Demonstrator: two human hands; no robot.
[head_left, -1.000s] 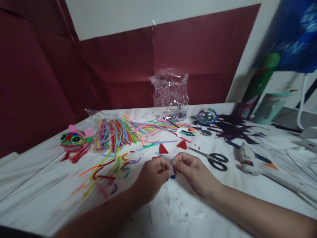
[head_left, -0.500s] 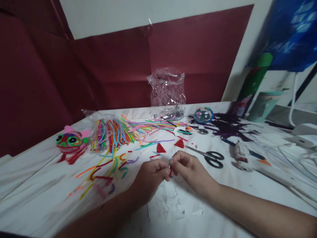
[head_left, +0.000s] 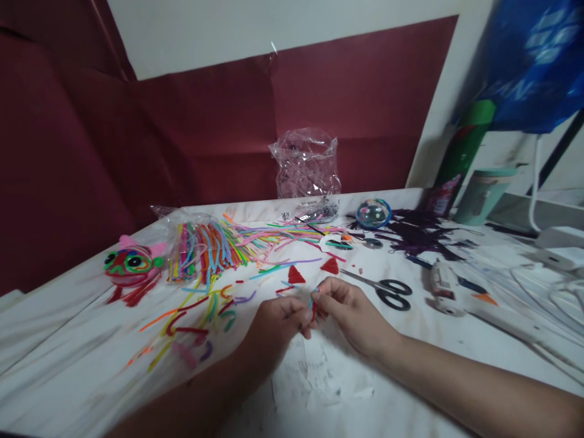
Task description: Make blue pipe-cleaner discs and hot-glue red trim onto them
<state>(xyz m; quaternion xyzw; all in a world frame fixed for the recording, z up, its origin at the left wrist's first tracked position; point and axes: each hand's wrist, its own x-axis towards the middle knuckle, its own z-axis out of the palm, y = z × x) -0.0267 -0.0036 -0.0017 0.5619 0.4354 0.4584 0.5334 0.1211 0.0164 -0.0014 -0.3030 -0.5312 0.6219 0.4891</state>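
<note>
Pinching a blue-and-red strip (head_left: 313,306), my left fingers (head_left: 298,319) and right fingers (head_left: 326,300) are holding its long axis roughly upright, blue uppermost.

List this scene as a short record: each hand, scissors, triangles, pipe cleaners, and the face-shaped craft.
Right hand: pinching a small blue and red piece
Left hand: fingertips at that piece, exact grip hidden
Scissors: just past the right hand, black handles
Red triangles: two, beyond the hands
Pipe cleaners: many colours, some loose, some in a clear bag
Face-shaped craft: at left, red tassels below
</note>
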